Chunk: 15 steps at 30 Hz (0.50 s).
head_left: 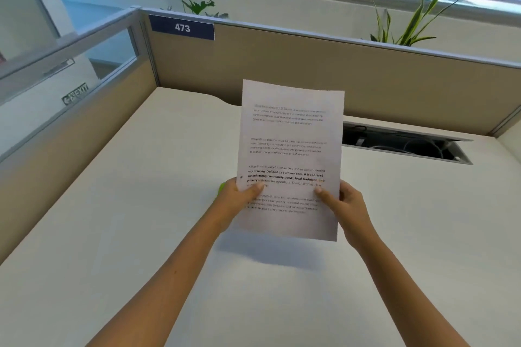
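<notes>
A white sheet of paper (290, 149) with several printed paragraphs is held upright above the desk (141, 220). My left hand (238, 197) pinches its lower left edge, thumb on the front of the page. My right hand (342, 201) pinches the lower right edge the same way. A small green object (222, 188) shows behind my left hand; most of it is hidden, and I cannot tell whether the hand holds it.
Beige partition walls (282, 70) close the desk at the back and left, with a dark plate reading 473 (182, 27). An open cable slot (406, 144) with wires lies in the desk at the back right. Plants (408, 22) stand behind the partition.
</notes>
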{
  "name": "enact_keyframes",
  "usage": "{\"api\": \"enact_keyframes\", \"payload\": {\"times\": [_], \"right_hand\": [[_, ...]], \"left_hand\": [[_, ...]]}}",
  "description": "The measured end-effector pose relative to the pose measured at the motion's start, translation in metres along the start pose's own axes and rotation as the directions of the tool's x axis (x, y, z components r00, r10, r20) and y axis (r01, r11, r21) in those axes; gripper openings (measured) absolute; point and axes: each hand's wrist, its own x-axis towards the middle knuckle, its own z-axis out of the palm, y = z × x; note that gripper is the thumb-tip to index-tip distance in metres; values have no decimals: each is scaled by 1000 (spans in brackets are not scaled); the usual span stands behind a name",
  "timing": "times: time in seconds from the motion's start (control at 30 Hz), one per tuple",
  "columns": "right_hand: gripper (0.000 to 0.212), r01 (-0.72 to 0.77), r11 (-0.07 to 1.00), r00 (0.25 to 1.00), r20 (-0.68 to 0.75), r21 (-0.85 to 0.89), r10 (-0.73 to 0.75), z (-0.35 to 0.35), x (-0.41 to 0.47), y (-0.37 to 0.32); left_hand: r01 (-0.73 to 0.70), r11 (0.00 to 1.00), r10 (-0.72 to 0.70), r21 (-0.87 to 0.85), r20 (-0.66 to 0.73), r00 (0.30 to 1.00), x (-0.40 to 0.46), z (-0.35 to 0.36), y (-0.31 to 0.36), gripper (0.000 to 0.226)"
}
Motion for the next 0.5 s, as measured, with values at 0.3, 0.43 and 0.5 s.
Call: {"api": "enact_keyframes", "payload": {"times": [0.3,0.43,0.5], "right_hand": [[21,-51,996,995,-89,-76,44,114,-2,27],[13,-38,993,985,-169,-107,20,172,3,31],[9,-41,993,977,-214,-112,16,200,10,33]], "left_hand": [[237,966,-233,-100,51,971,-1,-110,14,31],[202,974,-201,-101,17,979,-1,-163,13,27],[181,978,-184,-100,-21,983,1,-191,11,29]]}}
